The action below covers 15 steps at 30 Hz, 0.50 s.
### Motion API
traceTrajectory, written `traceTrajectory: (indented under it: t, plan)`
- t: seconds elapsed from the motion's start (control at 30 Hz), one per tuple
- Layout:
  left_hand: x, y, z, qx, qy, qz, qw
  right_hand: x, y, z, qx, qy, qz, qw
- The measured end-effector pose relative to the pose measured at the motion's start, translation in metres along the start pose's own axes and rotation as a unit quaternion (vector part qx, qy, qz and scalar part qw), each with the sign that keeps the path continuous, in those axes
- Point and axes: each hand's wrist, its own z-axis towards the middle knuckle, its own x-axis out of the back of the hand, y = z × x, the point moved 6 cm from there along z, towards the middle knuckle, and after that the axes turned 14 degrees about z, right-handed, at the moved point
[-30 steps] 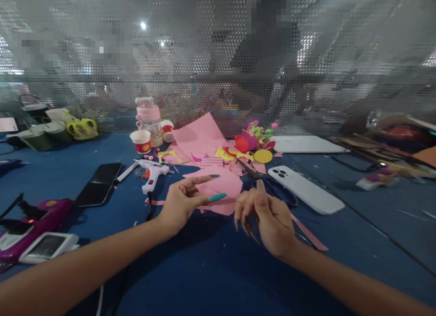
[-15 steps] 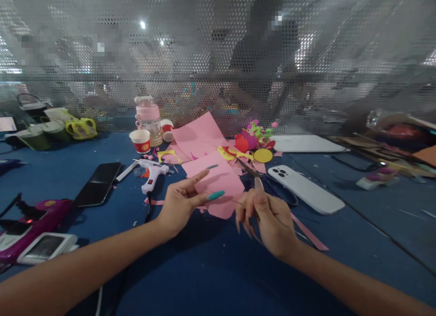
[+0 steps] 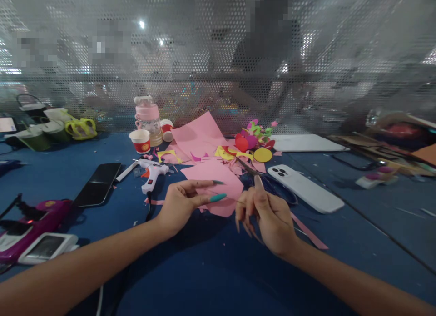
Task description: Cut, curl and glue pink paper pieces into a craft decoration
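Paper, pink and trimmed, is between the two hands over the blue tabletop. On the paper's left, the left hand reaches across it, thumb and forefinger extended with a narrow gap between; whether they pinch the sheet, I cannot tell. Just beside the paper's right edge, the right hand is half curled, thumb raised, any hold it has hidden. Left of the paper lies a glue gun; right of the paper are scissors and, farther out, a white phone.
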Motion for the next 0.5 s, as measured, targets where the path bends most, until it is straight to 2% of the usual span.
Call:
traceTrajectory:
  t: [0.2, 0.5]
  plan:
    - [-0.001, 0.0, 0.0, 0.001, -0.006, 0.002, 1.0, 0.001, 0.004, 0.001, 0.0, -0.006, -0.005, 1.0]
    - [-0.006, -0.01, 0.001, 0.041, -0.033, -0.05, 0.997, 0.004, 0.01, 0.001, -0.024, -0.006, -0.035, 0.999]
